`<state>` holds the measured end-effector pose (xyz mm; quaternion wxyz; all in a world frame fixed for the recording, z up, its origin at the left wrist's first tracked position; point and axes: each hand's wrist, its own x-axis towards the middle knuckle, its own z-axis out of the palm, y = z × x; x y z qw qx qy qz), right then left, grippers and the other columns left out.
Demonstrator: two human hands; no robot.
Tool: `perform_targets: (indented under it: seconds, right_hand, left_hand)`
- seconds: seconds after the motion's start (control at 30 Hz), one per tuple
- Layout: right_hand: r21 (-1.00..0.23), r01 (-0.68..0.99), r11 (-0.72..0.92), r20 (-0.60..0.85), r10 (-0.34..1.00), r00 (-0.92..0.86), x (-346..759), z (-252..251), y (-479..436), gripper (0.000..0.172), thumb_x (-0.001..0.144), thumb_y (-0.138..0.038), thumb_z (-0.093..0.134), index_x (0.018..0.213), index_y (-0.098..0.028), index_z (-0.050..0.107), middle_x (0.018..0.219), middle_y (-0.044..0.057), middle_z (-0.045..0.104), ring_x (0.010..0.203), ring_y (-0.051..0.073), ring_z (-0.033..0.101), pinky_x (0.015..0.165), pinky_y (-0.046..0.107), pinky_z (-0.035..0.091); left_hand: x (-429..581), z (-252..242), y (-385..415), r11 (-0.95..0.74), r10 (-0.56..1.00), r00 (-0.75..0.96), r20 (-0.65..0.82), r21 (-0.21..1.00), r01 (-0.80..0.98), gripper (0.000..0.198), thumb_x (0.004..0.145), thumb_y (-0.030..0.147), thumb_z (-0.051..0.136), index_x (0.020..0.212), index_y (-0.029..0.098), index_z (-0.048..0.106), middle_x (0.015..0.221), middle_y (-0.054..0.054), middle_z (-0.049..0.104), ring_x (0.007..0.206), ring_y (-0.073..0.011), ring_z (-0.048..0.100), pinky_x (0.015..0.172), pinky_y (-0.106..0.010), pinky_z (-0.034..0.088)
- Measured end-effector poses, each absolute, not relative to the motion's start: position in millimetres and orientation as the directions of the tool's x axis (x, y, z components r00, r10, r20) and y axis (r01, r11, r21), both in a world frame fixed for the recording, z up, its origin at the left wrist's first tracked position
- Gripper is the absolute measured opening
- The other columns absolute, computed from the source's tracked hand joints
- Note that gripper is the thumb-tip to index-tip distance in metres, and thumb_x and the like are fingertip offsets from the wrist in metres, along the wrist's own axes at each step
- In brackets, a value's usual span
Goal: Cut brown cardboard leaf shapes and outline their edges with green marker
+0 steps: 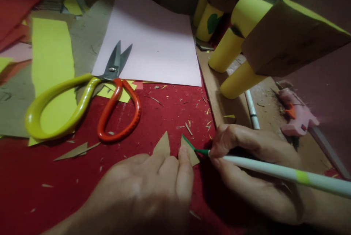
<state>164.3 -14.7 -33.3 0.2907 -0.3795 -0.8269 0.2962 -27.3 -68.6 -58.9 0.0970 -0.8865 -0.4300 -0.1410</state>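
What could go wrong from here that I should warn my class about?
The pen in the right hand has its green tip at the edge of a small card piece, so it could run onto the red surface.

A fingertip of the left hand covers part of that piece, so ink might mark the skin.

The scissors lie with blades parted over the white paper; a knock could perhaps scratch it.

My single view looks from my head, forward and down at close range onto the red surface (170, 110); my left grip (156, 180) and right grip (252, 165) sit low in it, the pale sheet (153, 48) beyond them.
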Motion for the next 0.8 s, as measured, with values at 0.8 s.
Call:
perform_targets:
  seconds: [0.8]
  right_hand:
    - [-0.752,0.395,0.528,0.26,0.787,-0.559,166.7,-36.4,-15.1,0.018,0.068,-0.003,0.055,0.072,-0.021,0.055,0.056,-0.005,0.056,0.039,0.007,0.046,0.034,0.021,0.033]
  left_hand:
    - [-29.6,-57.8,-67.9,-0.637,0.719,0.625,0.305,-0.072,0.768,0.032,0.089,0.007,0.029,0.112,0.004,0.051,0.079,-0.01,0.074,0.063,-0.0209,0.068,0.05,-0.033,0.052]
